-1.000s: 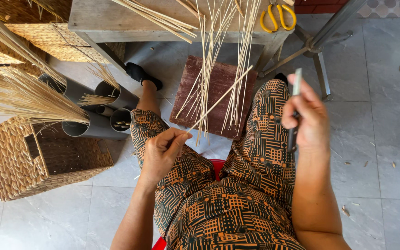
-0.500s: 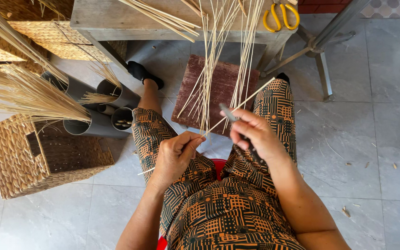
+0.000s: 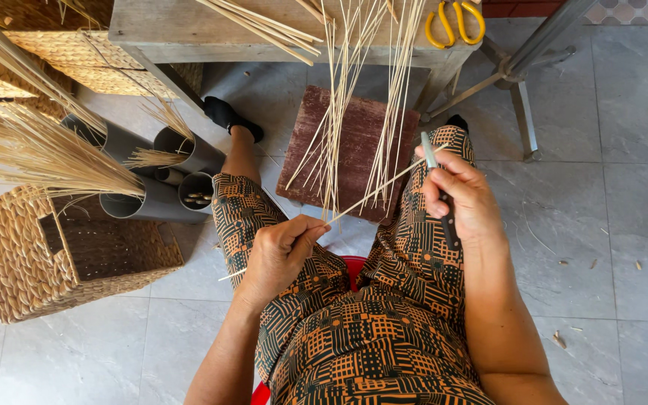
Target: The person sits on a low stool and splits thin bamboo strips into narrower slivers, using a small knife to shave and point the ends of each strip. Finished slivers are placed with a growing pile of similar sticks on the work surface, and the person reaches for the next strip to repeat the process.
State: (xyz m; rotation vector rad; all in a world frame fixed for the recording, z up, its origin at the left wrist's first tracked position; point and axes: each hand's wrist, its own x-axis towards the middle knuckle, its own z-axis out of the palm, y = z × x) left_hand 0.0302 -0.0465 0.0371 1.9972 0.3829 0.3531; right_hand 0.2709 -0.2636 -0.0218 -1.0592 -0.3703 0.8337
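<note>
The left hand (image 3: 283,251) pinches a thin, pale, straight reed strip (image 3: 354,205) near its lower end, over the lap, slanting it up toward the right hand (image 3: 463,199) — which is closed around a small dark-handled knife (image 3: 438,187), blade up and seemingly meeting the strip's far end. More pale strips (image 3: 350,97) hang off the front edge of the wooden bench (image 3: 189,30) — handy within reach.

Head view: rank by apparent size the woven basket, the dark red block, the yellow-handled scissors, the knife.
1. woven basket, largest.
2. dark red block, though the basket sits nearer the camera, so true order is unsure.
3 and 4. yellow-handled scissors and knife: alike; scissors are cropped, knife partly hidden in the right hand.
</note>
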